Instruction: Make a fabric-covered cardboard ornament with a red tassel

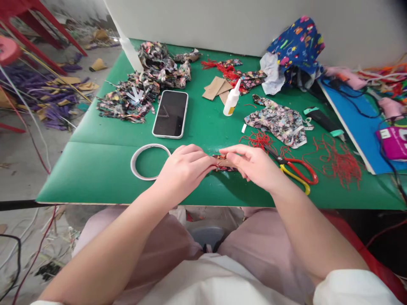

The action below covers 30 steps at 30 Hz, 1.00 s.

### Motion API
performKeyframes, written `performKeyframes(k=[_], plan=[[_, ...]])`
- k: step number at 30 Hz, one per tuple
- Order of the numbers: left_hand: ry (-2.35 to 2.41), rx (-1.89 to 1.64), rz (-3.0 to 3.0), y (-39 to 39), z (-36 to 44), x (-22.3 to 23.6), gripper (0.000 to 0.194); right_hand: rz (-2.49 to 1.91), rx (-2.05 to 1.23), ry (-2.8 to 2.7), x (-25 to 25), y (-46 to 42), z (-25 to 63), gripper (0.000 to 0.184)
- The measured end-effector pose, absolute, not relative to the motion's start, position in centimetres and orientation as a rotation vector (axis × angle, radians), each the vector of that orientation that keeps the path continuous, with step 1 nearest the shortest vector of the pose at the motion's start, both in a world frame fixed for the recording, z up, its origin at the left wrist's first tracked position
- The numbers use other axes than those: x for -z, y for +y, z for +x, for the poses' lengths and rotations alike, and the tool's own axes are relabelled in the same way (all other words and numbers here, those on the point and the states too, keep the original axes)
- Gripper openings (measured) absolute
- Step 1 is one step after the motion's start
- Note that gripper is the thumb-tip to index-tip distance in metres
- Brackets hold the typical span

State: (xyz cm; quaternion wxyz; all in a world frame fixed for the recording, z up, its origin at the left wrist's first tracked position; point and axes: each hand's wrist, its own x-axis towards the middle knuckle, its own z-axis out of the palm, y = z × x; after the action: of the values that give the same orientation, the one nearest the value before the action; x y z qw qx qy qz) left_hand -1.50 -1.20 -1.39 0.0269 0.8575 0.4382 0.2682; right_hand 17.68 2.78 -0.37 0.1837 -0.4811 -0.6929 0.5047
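Between my hands is a small dark floral fabric piece (226, 168) with a tan strip along it, held low over the table. My left hand (187, 167) is closed on its left end, fingers bent over it. On the other end, my right hand (254, 166) pinches with thumb and fingers. Part of the piece is hidden under the fingers. A white tape roll (133, 163) lies beside my left hand. Scissors (299, 168) with red and yellow handles are just right of my right hand, near red threads (259, 139).
On the green table (104, 169) are a phone (171, 114), a white glue bottle (232, 99), brown card pieces (216, 87), a floral cloth cutout (281, 120) and heaped floral fabric (155, 72). A cutter (322, 121), a blue board (346, 127) and cables lie at right.
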Motion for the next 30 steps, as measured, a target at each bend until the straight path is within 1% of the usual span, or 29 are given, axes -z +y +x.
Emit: performKeyframes(k=[3,6,9,12,15,17,22,30], plan=[[1.324,-0.891,2.722,-1.3,-1.3,0.9,0.017,-1.287,-1.801,-1.795,0.5,2.5,17.4,0.043],[1.301,-0.889,2.750,-1.3,-1.2,0.7,0.017,-1.200,-1.963,-1.669,1.0,2.3,17.1,0.035],[1.305,-0.872,2.764,-1.3,-1.3,0.7,0.017,-1.197,-1.952,-1.618,1.5,2.3,17.0,0.024],[1.313,-0.869,2.758,-1.3,-1.4,0.9,0.017,-1.233,-1.879,-1.602,1.7,2.5,17.0,0.019],[1.313,-0.882,2.749,-1.3,-1.4,1.1,0.016,-1.251,-1.832,-1.582,1.6,2.5,17.1,0.019],[1.310,-0.887,2.748,-1.2,-1.4,1.1,0.017,-1.236,-1.860,-1.549,1.6,2.6,17.0,0.021],[1.293,-0.864,2.758,-1.3,-1.4,0.9,0.018,-1.205,-2.019,-1.444,1.6,2.6,16.9,0.033],[1.288,-0.867,2.754,-1.3,-1.5,0.9,0.016,-1.186,-2.013,-1.455,1.8,2.6,17.0,0.019]])
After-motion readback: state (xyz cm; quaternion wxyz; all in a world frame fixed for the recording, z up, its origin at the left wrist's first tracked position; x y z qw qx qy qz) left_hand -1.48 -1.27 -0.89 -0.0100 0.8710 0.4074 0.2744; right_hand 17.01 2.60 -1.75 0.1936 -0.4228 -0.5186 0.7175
